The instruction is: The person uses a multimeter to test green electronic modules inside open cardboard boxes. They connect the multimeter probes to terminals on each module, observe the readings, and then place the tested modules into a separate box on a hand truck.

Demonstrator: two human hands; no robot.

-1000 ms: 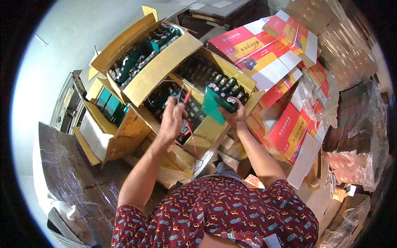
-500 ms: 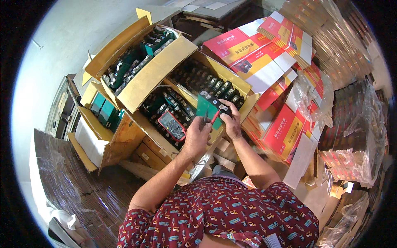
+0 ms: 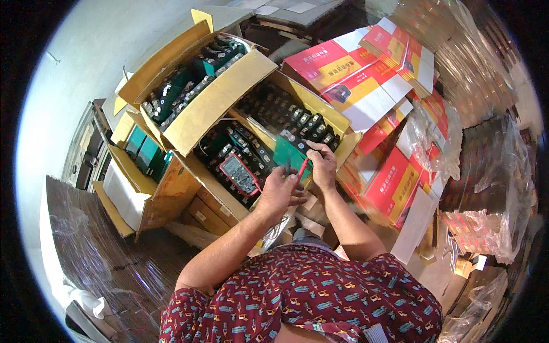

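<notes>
My right hand (image 3: 323, 167) grips a flat green battery cell (image 3: 284, 151) with a black top and metal terminals, tilted above an open carton. My left hand (image 3: 277, 193) is closed on two test probes, a red one (image 3: 302, 169) and a dark one (image 3: 287, 166). The red probe points up toward the cell near my right fingers; whether its tip touches a terminal I cannot tell. Left of my left hand, a red-framed multimeter (image 3: 239, 175) with a grey screen lies on battery cells (image 3: 257, 150) in the carton (image 3: 214, 183).
Another open carton (image 3: 220, 91) with green and black cells stands at the far left, and a smaller one (image 3: 132, 191) sits nearer. Red, yellow and white flat boxes (image 3: 394, 177) are stacked on the right. Plastic-wrapped cardboard bundles (image 3: 486, 188) stand beyond them.
The red probe has shifted slightly right and stands more upright. My left hand has moved a little down and right, its lower fingers spreading. My right hand still holds the cell.
</notes>
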